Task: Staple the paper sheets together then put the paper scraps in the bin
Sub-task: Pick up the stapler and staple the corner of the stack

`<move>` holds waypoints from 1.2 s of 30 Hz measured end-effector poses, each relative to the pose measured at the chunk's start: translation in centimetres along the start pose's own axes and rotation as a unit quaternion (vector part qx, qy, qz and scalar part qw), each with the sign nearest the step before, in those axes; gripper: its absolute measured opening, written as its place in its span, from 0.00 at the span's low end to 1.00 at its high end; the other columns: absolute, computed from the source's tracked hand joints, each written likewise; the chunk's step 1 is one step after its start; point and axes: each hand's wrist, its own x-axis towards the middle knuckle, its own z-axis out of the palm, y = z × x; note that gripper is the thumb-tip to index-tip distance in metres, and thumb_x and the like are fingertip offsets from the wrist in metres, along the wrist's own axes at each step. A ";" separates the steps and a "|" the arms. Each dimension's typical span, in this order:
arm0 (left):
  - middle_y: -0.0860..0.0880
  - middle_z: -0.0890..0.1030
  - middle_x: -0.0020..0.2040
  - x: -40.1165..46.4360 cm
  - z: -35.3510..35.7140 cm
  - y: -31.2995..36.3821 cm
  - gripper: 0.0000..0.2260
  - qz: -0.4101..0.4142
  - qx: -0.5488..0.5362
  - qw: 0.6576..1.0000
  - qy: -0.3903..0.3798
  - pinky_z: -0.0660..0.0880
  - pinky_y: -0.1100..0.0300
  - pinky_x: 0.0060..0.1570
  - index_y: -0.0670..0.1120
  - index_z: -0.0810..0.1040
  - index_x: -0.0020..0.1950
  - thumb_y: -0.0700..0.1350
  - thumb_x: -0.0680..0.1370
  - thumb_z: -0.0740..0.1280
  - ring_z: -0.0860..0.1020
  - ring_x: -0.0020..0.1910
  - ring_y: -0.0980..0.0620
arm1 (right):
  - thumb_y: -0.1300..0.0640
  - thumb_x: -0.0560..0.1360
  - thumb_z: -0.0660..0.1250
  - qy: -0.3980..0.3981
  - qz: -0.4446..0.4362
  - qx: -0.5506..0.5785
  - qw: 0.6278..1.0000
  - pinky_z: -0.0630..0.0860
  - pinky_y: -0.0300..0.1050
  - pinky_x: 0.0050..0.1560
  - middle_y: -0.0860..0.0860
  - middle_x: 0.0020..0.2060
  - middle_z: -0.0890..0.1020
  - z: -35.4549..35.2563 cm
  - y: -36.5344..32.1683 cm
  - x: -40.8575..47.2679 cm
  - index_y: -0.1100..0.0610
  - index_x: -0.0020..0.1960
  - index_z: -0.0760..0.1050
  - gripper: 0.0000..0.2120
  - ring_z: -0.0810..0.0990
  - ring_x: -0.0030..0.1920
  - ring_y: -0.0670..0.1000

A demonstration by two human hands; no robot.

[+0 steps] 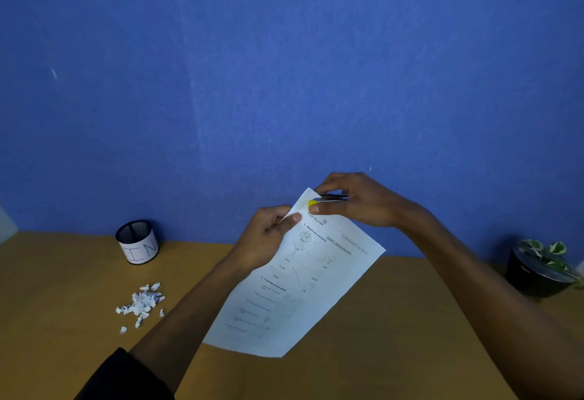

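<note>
Paper sheets [303, 289] are being held above the worktop [395, 320], long axis running from lower left to upper right.

The upper left edge is being pinched by the left hand [271, 235]; a stapler [331, 198], seemingly yellow-tipped, is being gripped at the top corner by the right hand [357, 200]. Scraps [140, 303] are lying near the bin [137, 241].

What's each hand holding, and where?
Left hand pinches the paper sheets near their top corner; right hand grips a stapler closed over that corner.

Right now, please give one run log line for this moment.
stage: stapling | left hand: holds paper sheets | right hand: grips stapler on top corner | paper scraps: on table | bin: upright
</note>
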 end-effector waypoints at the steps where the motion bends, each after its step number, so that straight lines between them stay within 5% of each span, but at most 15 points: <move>1: 0.51 0.85 0.40 0.0 0.0 0.1 0.10 0.002 0.001 1.000 -0.004 0.76 0.58 0.42 0.46 0.82 0.46 0.45 0.81 0.63 0.82 0.39 0.52 | 0.42 0.72 0.71 -0.008 0.000 0.008 1.000 0.76 0.43 0.49 0.42 0.50 0.81 0.0 -0.1 0.0 0.47 0.56 0.82 0.15 0.82 0.50 0.44; 18: 0.56 0.80 0.32 0.3 0.5 0.1 0.12 0.026 0.021 0.999 -0.014 0.71 0.59 0.37 0.49 0.80 0.40 0.46 0.81 0.63 0.77 0.33 0.56 | 0.52 0.75 0.71 0.012 -0.029 0.097 0.995 0.78 0.42 0.41 0.49 0.45 0.85 0.5 1.2 0.2 0.53 0.49 0.85 0.07 0.86 0.44 0.51; 24: 0.47 0.86 0.45 0.4 0.5 -0.6 0.09 0.009 0.002 1.000 -0.003 0.78 0.55 0.42 0.44 0.82 0.50 0.45 0.81 0.63 0.84 0.42 0.48 | 0.48 0.72 0.74 0.019 0.011 0.094 0.995 0.79 0.48 0.47 0.47 0.47 0.85 0.5 1.8 -0.1 0.54 0.53 0.83 0.13 0.85 0.46 0.49; 36: 0.49 0.87 0.45 0.5 -0.3 -1.9 0.09 -0.012 -0.005 0.998 0.057 0.79 0.53 0.45 0.44 0.83 0.51 0.43 0.82 0.62 0.85 0.44 0.49 | 0.50 0.66 0.80 0.157 -0.020 0.090 0.983 0.70 0.33 0.40 0.46 0.48 0.82 1.4 2.8 -2.1 0.51 0.52 0.83 0.16 0.74 0.32 0.42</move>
